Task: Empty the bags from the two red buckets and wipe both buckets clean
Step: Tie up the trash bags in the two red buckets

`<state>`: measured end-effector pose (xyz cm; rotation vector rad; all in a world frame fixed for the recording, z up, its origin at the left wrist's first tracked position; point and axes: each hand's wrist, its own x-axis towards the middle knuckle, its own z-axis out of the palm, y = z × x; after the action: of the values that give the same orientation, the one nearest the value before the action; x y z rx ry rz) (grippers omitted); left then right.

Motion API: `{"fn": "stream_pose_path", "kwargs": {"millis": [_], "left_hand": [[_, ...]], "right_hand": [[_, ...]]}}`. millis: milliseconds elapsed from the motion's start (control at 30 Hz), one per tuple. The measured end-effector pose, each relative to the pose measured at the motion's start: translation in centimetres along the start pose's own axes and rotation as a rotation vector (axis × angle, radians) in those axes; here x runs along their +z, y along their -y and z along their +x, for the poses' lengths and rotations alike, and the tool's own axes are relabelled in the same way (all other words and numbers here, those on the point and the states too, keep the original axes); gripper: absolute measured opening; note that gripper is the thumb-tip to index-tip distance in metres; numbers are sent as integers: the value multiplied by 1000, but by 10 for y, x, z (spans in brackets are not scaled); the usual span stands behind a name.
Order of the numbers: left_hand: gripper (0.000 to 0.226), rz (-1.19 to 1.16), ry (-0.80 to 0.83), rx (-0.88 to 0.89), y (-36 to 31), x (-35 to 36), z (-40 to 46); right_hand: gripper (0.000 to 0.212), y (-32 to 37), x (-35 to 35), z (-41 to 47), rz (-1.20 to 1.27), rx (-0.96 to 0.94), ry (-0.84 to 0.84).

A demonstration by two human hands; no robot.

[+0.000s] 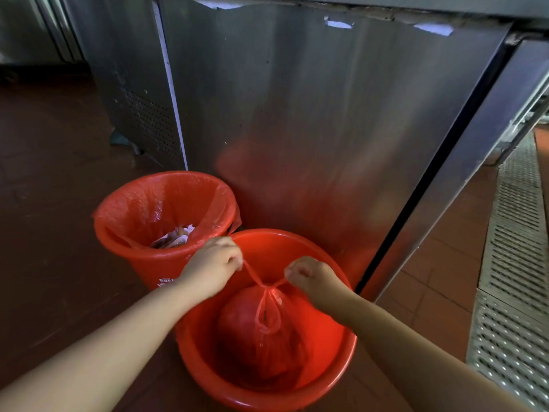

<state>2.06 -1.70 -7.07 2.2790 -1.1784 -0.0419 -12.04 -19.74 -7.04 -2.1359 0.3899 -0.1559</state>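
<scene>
Two red buckets stand on the floor against a steel cabinet. In the near bucket [335, 364] lies a red plastic bag [264, 346], bunched and knotted at its top. My left hand [212, 267] pinches one twisted end of the bag and my right hand [309, 276] pinches the other, both ends drawn taut from the knot. The far bucket [142, 263] on the left has a red bag liner [166, 200] folded over its rim, with some waste [175, 237] at the bottom.
A stainless steel cabinet [312, 114] rises right behind the buckets. A perforated metal drain grate [511, 278] runs along the right over red tile floor. Dark red-brown floor [53, 218] stretches to the left.
</scene>
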Motion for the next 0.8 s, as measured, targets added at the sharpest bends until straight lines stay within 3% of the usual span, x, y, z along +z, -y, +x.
{"fn": "stream_pose_path", "kwargs": {"millis": [167,267,333,567,800], "left_hand": [[33,-1272,-144,-344,-49,-41,31],[38,-1766,-291,-446,-67,-68,44],[37,-1805,-341,-534,-73,-81,47],[34,-1393,-343,-716,-44,-89,11],[32,-1300,-441,-879,-33,-73,-21]], "right_hand": [[36,61,-27,24,1215,118,-97],[53,91,-52,30,1505,78,-99],[48,101,-63,28,1514,55,-120],[34,67,-71,0,1319,145,-146],[34,25,-78,-9,1246,261,-151]]}}
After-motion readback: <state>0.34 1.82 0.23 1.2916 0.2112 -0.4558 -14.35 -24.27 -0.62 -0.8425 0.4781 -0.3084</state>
